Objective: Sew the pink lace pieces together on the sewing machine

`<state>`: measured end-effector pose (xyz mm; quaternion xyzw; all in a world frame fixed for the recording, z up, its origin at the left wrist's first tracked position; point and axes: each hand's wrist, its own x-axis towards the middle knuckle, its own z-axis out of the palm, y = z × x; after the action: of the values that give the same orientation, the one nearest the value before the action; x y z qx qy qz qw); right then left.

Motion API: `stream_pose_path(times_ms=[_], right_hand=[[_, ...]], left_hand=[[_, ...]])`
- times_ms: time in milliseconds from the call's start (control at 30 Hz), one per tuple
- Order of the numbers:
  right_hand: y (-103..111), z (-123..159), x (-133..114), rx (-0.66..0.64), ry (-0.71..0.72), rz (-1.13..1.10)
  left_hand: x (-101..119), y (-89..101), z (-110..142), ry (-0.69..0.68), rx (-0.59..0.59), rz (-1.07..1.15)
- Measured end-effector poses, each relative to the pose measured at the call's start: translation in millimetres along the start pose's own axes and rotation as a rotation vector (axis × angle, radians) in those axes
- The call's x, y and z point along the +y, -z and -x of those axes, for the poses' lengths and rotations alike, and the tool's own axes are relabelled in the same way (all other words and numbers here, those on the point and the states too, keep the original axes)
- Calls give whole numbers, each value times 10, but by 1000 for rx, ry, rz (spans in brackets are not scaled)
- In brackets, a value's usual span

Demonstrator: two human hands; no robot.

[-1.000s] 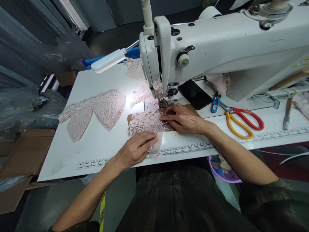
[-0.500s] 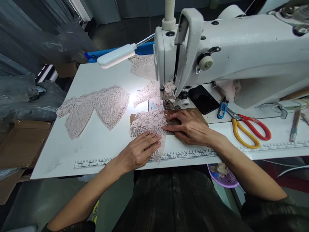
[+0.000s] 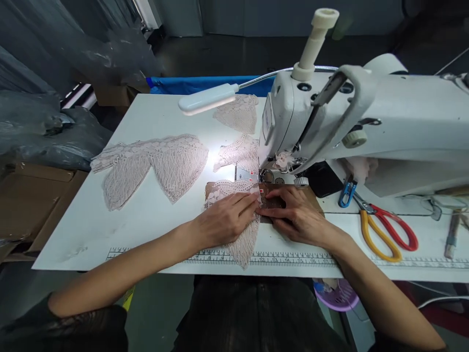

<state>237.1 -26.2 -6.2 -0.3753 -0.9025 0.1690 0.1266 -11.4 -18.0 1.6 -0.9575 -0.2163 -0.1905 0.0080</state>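
Note:
A pale pink lace piece (image 3: 245,247) lies in front of the sewing machine's needle area, partly over a brown board (image 3: 313,200). My left hand (image 3: 229,217) rests on the lace, palm down, its extended fingers close together and reaching the right edge. They cover much of the middle of the piece. My right hand (image 3: 298,215) lies on the brown board with fingers spread, one fingertip touching the lace edge beside my left fingertips. Just behind, another lace piece (image 3: 240,151) lies by the presser foot (image 3: 262,175).
The sewing machine (image 3: 293,107) stands at right, with a lit lamp (image 3: 208,99). Stacked lace pieces (image 3: 179,166) lie at left, and another lace piece (image 3: 238,112) behind. Scissors (image 3: 388,230), blue-handled snips (image 3: 347,193) and a black phone (image 3: 324,178) are at right. A printed ruler (image 3: 293,259) runs along the front edge.
My left hand has slid up and right over the lace toward its right edge. My right hand stays nearly in place on the board. The camera view has shifted, moving the machine rightward in view.

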Motion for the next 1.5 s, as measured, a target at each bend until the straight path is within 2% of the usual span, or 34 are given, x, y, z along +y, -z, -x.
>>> stream_pose_path(times_ms=[200,300,433,500,567,667,733,800,900,1033,1133,1267,1367,1500], right_hand=[[-12,-15,-1,23,7,-10],[-8,-22,-5,21,9,-14],[-1,-28,-3,14,3,-20],[-3,-32,2,21,1,-26],[-10,-38,7,32,5,-31],[-27,-47,12,46,11,-33],[-36,-46,12,60,11,-43],[-37,-39,10,75,15,-78],[-17,-26,9,58,22,-200],[28,-50,38,131,-82,-414],[53,-110,82,192,-183,-453],[70,-225,93,90,-203,-537],[48,-323,44,46,-234,-662],[-33,-403,-28,141,-346,-753]], left_hand=[[-70,-244,3,-3,-36,-114],[-132,-259,13,4,-45,-69],[-348,-184,15,-45,-25,55],[-473,-139,29,25,7,111],[-564,-116,43,181,63,145],[-606,-132,32,388,143,179],[-592,-144,6,443,152,202],[-565,-120,-18,443,113,233],[-513,-15,-18,362,3,331],[-429,99,28,313,-87,495],[-395,81,24,368,-66,560],[-421,24,-63,354,36,630],[-461,7,-134,316,46,665],[-506,-29,-176,302,59,702]])
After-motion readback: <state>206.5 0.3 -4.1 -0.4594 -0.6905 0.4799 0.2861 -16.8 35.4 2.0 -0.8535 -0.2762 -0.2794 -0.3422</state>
